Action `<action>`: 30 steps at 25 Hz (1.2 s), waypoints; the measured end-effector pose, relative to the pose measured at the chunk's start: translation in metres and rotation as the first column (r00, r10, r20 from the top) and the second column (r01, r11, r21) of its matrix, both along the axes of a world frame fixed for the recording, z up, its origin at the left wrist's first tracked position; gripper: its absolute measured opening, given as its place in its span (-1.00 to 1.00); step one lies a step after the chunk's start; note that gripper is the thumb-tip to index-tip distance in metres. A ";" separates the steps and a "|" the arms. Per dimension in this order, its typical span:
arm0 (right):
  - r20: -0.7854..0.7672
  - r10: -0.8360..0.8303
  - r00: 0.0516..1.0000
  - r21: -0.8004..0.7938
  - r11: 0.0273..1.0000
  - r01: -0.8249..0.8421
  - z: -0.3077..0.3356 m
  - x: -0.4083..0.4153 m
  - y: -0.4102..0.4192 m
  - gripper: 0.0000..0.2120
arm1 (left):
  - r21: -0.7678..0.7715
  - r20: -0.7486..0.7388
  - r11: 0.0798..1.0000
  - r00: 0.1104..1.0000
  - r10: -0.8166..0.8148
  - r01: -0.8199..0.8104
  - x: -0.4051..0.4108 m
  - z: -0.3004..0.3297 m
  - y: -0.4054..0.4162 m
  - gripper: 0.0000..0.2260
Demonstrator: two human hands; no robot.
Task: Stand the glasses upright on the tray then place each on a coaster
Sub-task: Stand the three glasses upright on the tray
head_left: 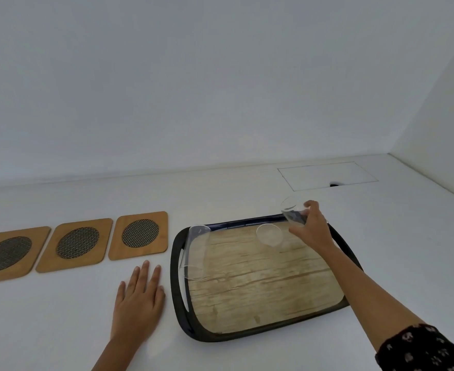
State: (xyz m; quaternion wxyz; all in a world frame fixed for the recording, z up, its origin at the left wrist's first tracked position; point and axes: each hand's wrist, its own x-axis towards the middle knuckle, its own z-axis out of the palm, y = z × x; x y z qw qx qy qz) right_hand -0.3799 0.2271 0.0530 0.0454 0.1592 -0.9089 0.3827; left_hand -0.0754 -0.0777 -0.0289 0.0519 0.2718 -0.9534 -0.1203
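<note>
View from the head camera over a white table (pixel 60 330). The right hand (pixel 312 228), arm reaching out from a dark flowered sleeve (pixel 423 349), is clamped around a clear glass (pixel 294 212) at the far right corner of the tray (pixel 176 298); the glass is tilted, its open mouth turned up and away from the hand, and it is lifted over the tray's far rim. Just left of this hand, a second glass (pixel 269 234) rests on the tray's wood-patterned floor, mouth toward the camera; whether it stands or lies cannot be told. Well to the left of the right hand, a third glass (pixel 195 253) lies on its side along the tray's left edge, beside the handle slot. The left hand (pixel 139 301) lies flat on the table, palm down and fingers spread, gripping nothing, just left of the tray. Beyond and to the left of this hand, three square wooden coasters (pixel 73 246) with dark mesh centres lie in a row, all bare.
</note>
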 end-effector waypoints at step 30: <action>0.355 -0.278 0.892 -0.379 0.830 0.410 -0.034 0.106 0.028 0.03 | 0.087 -0.101 0.995 0.993 0.058 -0.049 -0.003 0.013 0.002 -0.54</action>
